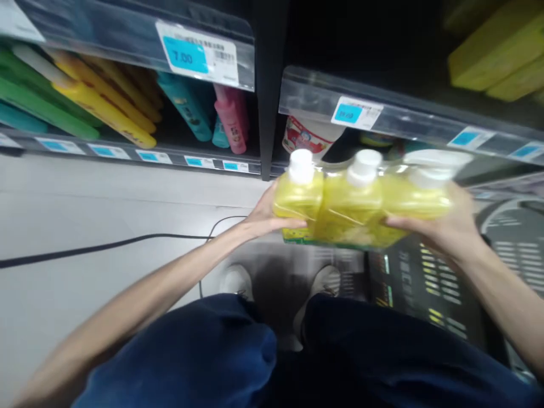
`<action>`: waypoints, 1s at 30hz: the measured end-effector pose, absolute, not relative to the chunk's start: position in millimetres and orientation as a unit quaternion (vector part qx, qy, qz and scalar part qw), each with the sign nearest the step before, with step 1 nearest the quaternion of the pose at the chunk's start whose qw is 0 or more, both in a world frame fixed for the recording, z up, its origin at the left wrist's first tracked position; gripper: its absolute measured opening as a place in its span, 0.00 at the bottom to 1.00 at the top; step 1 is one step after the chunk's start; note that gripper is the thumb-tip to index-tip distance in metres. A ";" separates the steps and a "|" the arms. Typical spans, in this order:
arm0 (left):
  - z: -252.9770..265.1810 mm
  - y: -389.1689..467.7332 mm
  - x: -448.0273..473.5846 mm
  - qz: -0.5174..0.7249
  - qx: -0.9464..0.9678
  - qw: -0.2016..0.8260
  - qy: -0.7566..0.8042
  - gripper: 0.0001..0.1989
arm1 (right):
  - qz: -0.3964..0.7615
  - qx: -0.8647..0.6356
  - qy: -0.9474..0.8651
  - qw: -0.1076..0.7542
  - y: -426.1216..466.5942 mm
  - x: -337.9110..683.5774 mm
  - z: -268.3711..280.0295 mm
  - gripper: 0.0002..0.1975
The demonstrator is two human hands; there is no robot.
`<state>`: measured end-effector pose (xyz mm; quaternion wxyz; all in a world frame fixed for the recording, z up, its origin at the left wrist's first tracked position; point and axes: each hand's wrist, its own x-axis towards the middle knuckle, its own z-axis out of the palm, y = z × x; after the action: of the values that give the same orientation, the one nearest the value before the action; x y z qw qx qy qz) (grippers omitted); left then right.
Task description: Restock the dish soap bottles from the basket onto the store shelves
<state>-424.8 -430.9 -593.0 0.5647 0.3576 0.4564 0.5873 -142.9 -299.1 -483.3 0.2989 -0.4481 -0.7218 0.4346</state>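
Observation:
Between my two hands is a plastic-wrapped pack of yellow bottles with white caps, held off the floor in front of the shelf. My left hand grips the pack's left end, its thumb across the near face. At the right end my right hand grips it too, thumb on the near face and the other fingers hidden behind. The caps point up and away from me. Motion blurs the bottles, and their labels cannot be read.
A dark shelf with price tags runs along the far side. Green, yellow, teal and pink tubes lie on its left. A white tub stands behind the pack. On the right is a dark slotted crate. A black cable crosses the floor.

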 end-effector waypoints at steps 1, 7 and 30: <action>-605.9 -437.5 -432.0 0.589 0.330 0.560 0.481 0.39 | 0.467 -0.445 -0.708 0.287 -294.9 -154.9 -505.1 0.42; -656.0 -457.5 -469.7 0.601 0.262 0.501 0.565 0.41 | 0.578 -0.408 -0.661 0.249 -307.4 -199.7 -602.4 0.44; -733.8 -465.8 -396.9 0.509 0.231 0.573 0.599 0.43 | 0.546 -0.529 -0.563 0.325 -366.0 -98.4 -718.4 0.47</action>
<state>-396.9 -465.8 -733.8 0.5732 0.2306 0.5989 0.5094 -98.4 -366.0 -718.4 0.3250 -0.5286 -0.5626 0.5463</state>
